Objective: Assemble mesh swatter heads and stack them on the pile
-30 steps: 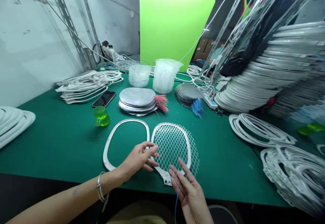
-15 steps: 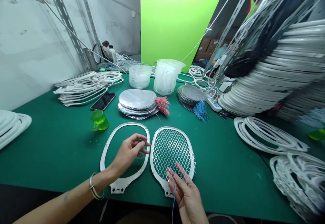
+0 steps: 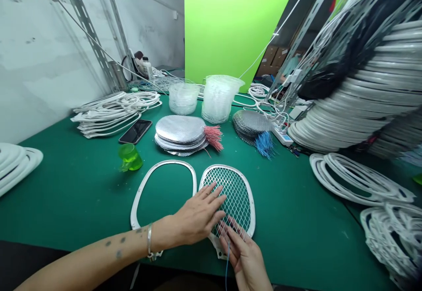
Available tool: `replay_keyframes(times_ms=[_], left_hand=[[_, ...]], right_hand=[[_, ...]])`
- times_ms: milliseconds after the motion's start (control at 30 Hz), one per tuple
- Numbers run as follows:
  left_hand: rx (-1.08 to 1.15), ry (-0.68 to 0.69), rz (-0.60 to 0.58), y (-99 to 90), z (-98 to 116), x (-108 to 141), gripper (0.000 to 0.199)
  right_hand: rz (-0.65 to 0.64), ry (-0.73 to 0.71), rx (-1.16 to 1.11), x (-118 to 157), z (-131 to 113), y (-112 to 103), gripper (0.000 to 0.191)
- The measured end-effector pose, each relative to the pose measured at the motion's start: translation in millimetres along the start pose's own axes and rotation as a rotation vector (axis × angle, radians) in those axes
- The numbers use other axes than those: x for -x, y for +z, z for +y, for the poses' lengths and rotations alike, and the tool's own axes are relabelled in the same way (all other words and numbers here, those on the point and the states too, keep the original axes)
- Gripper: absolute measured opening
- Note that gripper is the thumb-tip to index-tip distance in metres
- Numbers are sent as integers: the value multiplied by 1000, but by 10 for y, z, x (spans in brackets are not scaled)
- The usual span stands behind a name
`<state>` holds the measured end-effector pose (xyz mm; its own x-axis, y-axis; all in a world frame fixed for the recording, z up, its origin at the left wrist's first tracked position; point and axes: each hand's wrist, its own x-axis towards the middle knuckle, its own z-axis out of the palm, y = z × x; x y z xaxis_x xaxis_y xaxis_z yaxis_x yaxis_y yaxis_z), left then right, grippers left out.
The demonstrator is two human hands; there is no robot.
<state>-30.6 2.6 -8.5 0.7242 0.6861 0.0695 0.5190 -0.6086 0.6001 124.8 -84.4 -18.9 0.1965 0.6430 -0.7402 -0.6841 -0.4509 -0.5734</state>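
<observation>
Two white oval racket frames lie side by side on the green table. The left frame (image 3: 136,207) has an open centre; in the right frame (image 3: 252,203) lies a silvery diamond-mesh sheet (image 3: 235,185). My left hand (image 3: 201,214) is open, palm down with fingers stretched, over the mesh's left part, and my forearm covers the left frame's lower end. At the lower edge of the mesh, my right hand (image 3: 242,249) holds it, with fingertips partly behind the grid. A thin blue wire (image 3: 227,262) hangs down by my right fingers.
Behind lie a stack of silver mesh sheets (image 3: 180,128) with red wires and dark mesh sheets (image 3: 250,121) with blue wires. A green cup (image 3: 131,157), a phone (image 3: 136,131) and white frame piles (image 3: 112,110) stand left. More white frames (image 3: 356,179) lie right.
My left hand has moved right from above the left frame onto the mesh, and its curled fingers have straightened. The mesh's right edge now sits inside the frame's rim. My right hand stays low.
</observation>
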Motion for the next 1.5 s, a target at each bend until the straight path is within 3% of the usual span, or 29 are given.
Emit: replay_keyframes(times_ms=[167,333,400,500,567,667,733,800,867,967,1033,1100,1167,1233,1367,1500], left_hand=[[-310,-13,33,355,-104,-95,54],[-411,-21,24,374,-112,-113,53],[-423,-18,3,334,-98,-116,52],[-440,-5,-29,297,-99,-114,53],[-461,-6,-52,291,-99,-108,54],[-504,-17,-85,293,-76,-104,57],[-525,-22,-91,298,-57,-112,60],[-528,-30,-85,300,-47,-127,61],[-509,-36,-83,281,-44,-132,60],[-447,-7,-15,197,-9,-57,59],[-376,112,30,135,58,80,57],[-299,304,0,119,152,273,52],[-259,459,-48,178,239,473,42],[-281,516,-48,297,296,622,35],[-347,589,88,520,326,687,22],[-297,645,200,547,330,638,12]], right_hand=[[-4,-21,26,-25,22,-1,59],[-91,-36,59,152,-52,-104,46],[-141,33,189,265,-139,-263,49],[-200,91,623,387,-340,-515,55],[-186,-123,961,383,-487,-577,54],[-175,-764,1409,188,-638,-450,48],[-325,-1129,1692,-49,-666,-300,51],[-555,-1290,1927,-310,-647,-195,60],[-690,-1271,2082,-529,-606,-172,68],[-685,-1216,2165,-701,-555,-235,71],[-684,-1204,2173,-722,-547,-271,70],[-711,-1180,2179,-703,-560,-275,67],[-726,-1148,2179,-674,-586,-253,65],[-732,-1114,2171,-648,-616,-225,65],[-783,-1022,2166,-622,-665,-196,70],[-800,-990,2153,-620,-690,-201,74]])
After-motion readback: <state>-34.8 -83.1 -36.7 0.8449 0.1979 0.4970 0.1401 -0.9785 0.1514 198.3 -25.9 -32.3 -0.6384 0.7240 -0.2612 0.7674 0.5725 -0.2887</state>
